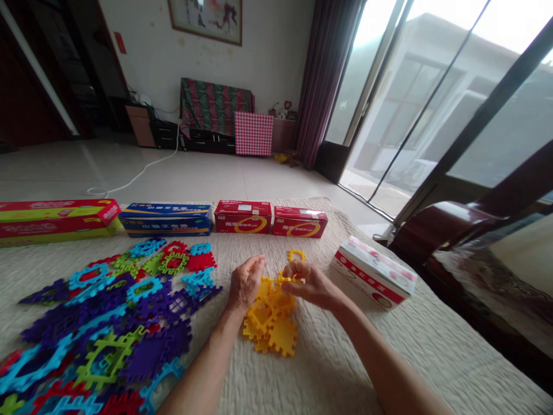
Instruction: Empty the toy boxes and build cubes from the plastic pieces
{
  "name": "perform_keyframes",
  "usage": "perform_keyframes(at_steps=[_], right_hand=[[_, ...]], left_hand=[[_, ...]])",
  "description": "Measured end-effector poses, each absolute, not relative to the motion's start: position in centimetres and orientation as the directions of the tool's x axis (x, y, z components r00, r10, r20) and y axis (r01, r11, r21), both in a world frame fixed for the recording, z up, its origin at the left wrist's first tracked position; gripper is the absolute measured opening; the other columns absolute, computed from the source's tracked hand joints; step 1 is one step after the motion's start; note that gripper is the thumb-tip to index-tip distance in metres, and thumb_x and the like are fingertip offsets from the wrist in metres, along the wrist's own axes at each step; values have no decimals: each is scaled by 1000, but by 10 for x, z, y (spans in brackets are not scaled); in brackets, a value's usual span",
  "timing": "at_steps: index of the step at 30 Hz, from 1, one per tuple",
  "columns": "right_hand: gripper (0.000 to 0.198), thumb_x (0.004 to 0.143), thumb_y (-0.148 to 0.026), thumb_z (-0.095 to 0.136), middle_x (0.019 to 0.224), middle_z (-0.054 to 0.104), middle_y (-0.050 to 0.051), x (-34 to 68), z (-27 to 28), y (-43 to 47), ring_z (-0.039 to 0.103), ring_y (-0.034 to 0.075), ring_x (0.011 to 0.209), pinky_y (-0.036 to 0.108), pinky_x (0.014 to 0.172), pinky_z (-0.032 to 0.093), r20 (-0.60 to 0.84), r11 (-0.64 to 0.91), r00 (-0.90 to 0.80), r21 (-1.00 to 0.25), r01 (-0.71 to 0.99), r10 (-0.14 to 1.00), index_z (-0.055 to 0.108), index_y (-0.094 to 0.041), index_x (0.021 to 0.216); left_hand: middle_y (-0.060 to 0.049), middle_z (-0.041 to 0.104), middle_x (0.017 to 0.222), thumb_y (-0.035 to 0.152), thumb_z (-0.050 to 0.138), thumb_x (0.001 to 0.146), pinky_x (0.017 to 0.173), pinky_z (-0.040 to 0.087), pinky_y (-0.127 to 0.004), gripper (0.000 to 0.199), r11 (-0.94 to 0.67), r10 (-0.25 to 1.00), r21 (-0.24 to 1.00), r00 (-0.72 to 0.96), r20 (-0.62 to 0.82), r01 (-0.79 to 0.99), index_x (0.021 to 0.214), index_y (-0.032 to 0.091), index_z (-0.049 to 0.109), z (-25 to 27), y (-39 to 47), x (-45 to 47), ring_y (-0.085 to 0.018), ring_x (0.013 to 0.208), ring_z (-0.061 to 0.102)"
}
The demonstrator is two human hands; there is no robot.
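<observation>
Between my hands lies a small pile of yellow interlocking plastic pieces [283, 334], flat tiles with notched edges and some with open centres. My right hand [313, 285] is closed, with thumb and fingers pinching a yellow interlocking piece [290, 281] above the pile's far end. On the pile's left side, my left hand [246, 282] has its fingers curled together; yellow edges show right beside it, and what it grips, if anything, is hidden. One yellow open-frame piece [296, 253] rests just beyond my right hand.
A heap of purple, blue, green and red interlocking pieces [147, 351] spreads over the quilted cover [354, 357] at left. Along the far edge stand a red-green box [56, 219], a blue box [166, 220] and two red boxes [243, 218]. A white-red box [374, 274] sits at right.
</observation>
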State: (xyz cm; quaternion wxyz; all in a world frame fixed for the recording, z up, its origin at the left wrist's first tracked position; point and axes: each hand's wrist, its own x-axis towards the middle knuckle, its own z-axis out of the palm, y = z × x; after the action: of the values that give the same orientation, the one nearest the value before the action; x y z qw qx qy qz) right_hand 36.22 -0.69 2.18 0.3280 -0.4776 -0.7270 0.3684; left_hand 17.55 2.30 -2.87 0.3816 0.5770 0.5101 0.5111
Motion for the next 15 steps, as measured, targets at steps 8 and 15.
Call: perform_keyframes(at_steps=[8, 15], right_hand=[[3, 77, -19, 57, 63, 50, -5, 372, 17, 1, 43, 8, 57, 21, 53, 35, 185, 301, -252, -760, 576, 950, 59, -19, 79], [19, 74, -16, 59, 84, 68, 1, 394, 24, 3, 61, 12, 73, 24, 65, 48, 82, 247, -250, -607, 755, 965, 66, -20, 92]], left_hand=[[-11, 74, 97, 46, 49, 83, 86, 50, -32, 43, -166, 984, 965, -33, 176, 201, 102, 14, 70, -29, 23, 176, -24, 95, 68], [-10, 74, 97, 47, 49, 84, 88, 49, -34, 42, -172, 984, 958, -17, 180, 229, 101, 15, 70, -31, 24, 176, -24, 96, 68]])
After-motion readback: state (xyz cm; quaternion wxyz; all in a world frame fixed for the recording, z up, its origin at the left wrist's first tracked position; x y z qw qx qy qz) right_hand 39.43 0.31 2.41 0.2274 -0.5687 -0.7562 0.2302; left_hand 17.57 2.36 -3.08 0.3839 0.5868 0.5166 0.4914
